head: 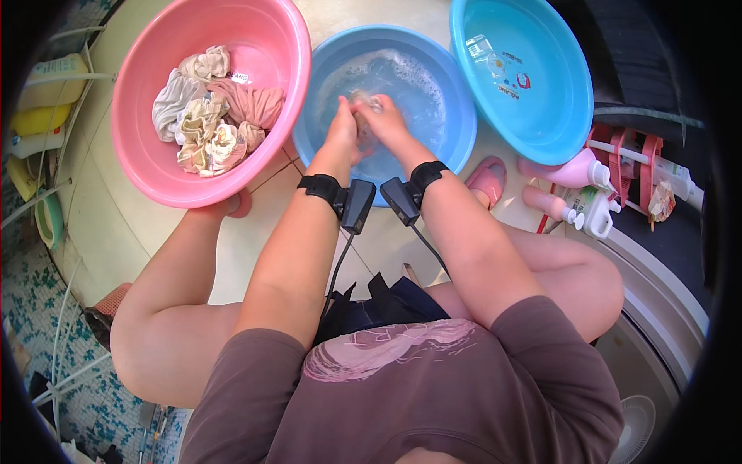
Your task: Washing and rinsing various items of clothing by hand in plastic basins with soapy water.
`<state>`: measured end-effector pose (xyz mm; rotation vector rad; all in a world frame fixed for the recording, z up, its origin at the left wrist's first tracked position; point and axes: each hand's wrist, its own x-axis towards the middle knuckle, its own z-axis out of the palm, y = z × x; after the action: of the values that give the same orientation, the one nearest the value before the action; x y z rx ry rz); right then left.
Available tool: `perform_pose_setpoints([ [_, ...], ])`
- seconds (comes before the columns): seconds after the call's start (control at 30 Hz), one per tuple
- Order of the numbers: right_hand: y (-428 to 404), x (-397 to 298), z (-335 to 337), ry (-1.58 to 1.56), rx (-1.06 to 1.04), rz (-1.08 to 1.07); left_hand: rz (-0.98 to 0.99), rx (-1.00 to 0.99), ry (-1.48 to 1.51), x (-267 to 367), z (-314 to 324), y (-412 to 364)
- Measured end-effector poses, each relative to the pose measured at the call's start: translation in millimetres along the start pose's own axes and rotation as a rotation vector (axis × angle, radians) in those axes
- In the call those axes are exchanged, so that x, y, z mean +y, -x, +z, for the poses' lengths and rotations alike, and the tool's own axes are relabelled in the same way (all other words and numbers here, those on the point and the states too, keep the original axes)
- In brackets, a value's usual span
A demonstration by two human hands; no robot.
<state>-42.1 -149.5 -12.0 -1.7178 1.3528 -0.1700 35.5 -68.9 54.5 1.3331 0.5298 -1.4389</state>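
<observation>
Over soapy water in a blue plastic basin (446,148), my left hand (343,126) and my right hand (384,119) are together on a small wet cloth (364,124). The cloth is bunched between them and partly hidden by my fingers; motion blurs it. White suds (406,61) lie along the far side of the water. A pink plastic basin (133,104) to the left holds several twisted, damp-looking cloth items (255,103) in pink, cream and grey. To the right, a turquoise plastic basin (545,127) overlaps the blue basin's side in view.
Beside the turquoise basin lie a pink bottle (562,171), a pump bottle (545,200) and a white jug (597,214). A pink rack (620,162) stands behind them. At left, a white wire rack (87,75) holds bottles. My slippered foot (490,177) is close to the blue basin.
</observation>
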Motion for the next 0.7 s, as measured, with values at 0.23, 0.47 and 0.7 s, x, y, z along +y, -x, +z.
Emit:
perform_pose_setpoints([
  [0.23,71.0,-100.8,-3.7,-0.087,-0.052,-0.49,0.232,-0.346,0.275,22.6,-50.0,-13.8],
  [0.47,18.5,-32.2,-26.5,0.468,0.229,-0.08,0.397,0.087,-0.016,-0.7,-51.0,-49.4],
  [0.7,23.7,-18.6,-22.5,0.907,-0.125,-0.348,0.55,0.503,-0.386,-17.9,-58.4,-46.5],
])
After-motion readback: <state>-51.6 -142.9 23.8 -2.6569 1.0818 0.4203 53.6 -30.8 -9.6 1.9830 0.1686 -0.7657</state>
